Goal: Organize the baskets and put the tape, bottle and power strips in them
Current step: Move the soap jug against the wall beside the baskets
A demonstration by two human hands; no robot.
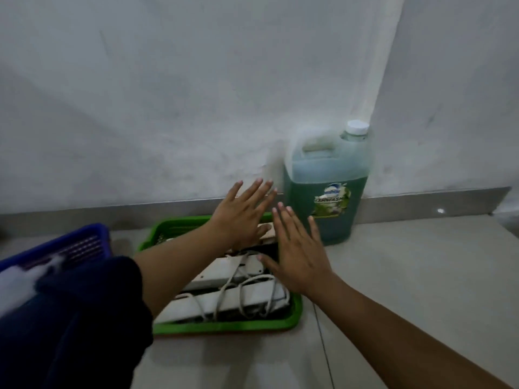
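A green basket (224, 327) sits on the floor in the middle, holding white power strips (233, 301) with coiled cords. My left hand (241, 214) hovers flat over the basket's far end, fingers spread, holding nothing. My right hand (297, 254) is open too, palm down over the basket's right side. A large jug bottle of green liquid (328, 189) with a white cap stands against the wall just right of the basket. A blue basket (70, 248) lies at the left, partly hidden by my dark sleeve. No tape is visible.
A white wall (196, 94) with a grey baseboard (421, 203) runs close behind the baskets. Pale floor tiles (407, 276) stretch to the right and toward me. Something white and blurred lies in the blue basket.
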